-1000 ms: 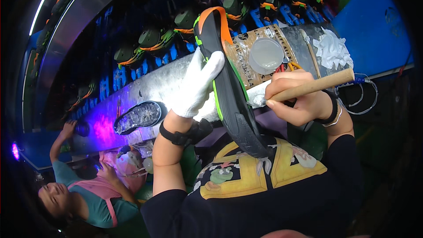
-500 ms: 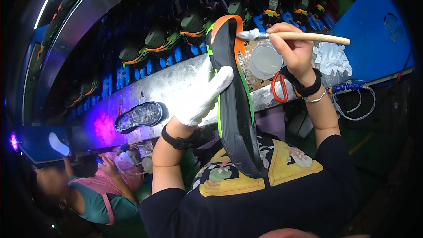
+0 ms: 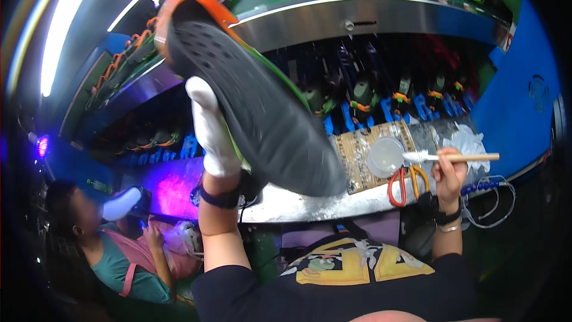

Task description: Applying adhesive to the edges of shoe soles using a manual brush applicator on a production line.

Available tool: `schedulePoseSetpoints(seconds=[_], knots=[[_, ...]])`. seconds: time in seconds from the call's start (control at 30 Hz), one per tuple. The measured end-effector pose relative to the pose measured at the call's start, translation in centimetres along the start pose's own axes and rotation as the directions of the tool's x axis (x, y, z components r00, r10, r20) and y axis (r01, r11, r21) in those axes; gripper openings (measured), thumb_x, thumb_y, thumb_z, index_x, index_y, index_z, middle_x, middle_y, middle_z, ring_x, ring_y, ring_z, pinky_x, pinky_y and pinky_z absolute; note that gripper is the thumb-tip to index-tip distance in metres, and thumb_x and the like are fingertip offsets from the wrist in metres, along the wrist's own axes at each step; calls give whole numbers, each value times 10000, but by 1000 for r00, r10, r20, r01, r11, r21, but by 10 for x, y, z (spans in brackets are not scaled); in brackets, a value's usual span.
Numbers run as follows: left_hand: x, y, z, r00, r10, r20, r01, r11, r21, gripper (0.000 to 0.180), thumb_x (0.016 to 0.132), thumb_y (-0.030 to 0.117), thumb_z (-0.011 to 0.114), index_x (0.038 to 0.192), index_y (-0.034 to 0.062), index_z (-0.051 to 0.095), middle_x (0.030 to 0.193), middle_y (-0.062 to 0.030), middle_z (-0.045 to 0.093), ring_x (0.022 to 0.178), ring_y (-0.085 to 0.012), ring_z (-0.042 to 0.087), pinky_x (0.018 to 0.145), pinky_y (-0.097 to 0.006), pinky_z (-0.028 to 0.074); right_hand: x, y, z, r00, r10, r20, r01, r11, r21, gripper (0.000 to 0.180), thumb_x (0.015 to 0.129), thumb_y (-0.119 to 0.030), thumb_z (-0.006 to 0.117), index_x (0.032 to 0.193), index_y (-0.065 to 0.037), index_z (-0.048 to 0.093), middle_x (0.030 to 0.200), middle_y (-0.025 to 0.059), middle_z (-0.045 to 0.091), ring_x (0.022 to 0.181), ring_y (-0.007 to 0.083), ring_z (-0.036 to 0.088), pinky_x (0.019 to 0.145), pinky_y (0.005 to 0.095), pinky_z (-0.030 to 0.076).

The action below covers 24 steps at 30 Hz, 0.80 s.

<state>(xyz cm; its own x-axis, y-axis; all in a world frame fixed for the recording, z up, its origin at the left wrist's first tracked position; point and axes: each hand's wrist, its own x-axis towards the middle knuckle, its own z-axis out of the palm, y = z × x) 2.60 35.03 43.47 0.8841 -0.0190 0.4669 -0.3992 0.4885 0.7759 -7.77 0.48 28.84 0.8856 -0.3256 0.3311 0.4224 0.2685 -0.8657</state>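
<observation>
My left hand [image 3: 211,131], in a white glove, grips a black shoe sole [image 3: 250,101] with an orange rim at one end and green along its edge. It is raised high and tilted, somewhat blurred, and hides part of the bench. My bare right hand [image 3: 450,173] is closed round the wooden handle of a brush [image 3: 471,157]. White-coated bristles reach the edge of a round translucent tub [image 3: 385,156], which stands on a piece of cardboard [image 3: 354,161]. Beside the tub lie pliers or scissors with red and orange handles [image 3: 397,188].
A crumpled white cloth or glove [image 3: 466,143] lies right of the tub. Coiled tubing [image 3: 494,203] hangs at the bench's right end. Behind the bench runs a metal-edged conveyor [image 3: 381,21] with shoe parts. At left, another person [image 3: 131,256] holds a pale sole [image 3: 122,204].
My left hand has lifted the sole up and leftward, away from the brush. My right hand has brought the brush from the sole down to the tub. The view has tilted upward.
</observation>
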Motion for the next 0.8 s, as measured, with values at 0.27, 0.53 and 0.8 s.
schedulePoseSetpoints(seconds=[0.27, 0.53, 0.8], knots=[[147, 13, 33, 541, 815, 205, -747, 354, 563, 708, 612, 160, 828, 1120, -11, 366, 967, -95, 524, 906, -157, 541, 764, -278, 473, -32, -3, -14, 997, 31, -75, -33, 999, -16, 114, 829, -57, 538, 914, 18, 540, 642, 30, 478, 493, 50, 397, 433, 169, 315], [204, -40, 22, 891, 418, -177, -18, 423, 906, 1039, 477, 346, 861, 1224, -83, 280, 1170, -191, 482, 1063, -276, 498, 924, -332, 402, -35, -3, -15, 993, 26, -116, -27, 1000, -7, 109, 824, -53, 540, 904, 21, 539, 643, 32, 481, 478, 54, 394, 427, 172, 316], [161, 21, 17, 972, -226, 71, -189, -561, 806, 345, 756, 224, 440, 901, -9, 648, 964, -237, 610, 922, -360, 596, 807, -387, 467, -30, 4, -18, 994, 57, -91, -56, 998, 15, 115, 827, -51, 540, 914, 24, 539, 641, 39, 486, 475, 58, 397, 430, 178, 319]])
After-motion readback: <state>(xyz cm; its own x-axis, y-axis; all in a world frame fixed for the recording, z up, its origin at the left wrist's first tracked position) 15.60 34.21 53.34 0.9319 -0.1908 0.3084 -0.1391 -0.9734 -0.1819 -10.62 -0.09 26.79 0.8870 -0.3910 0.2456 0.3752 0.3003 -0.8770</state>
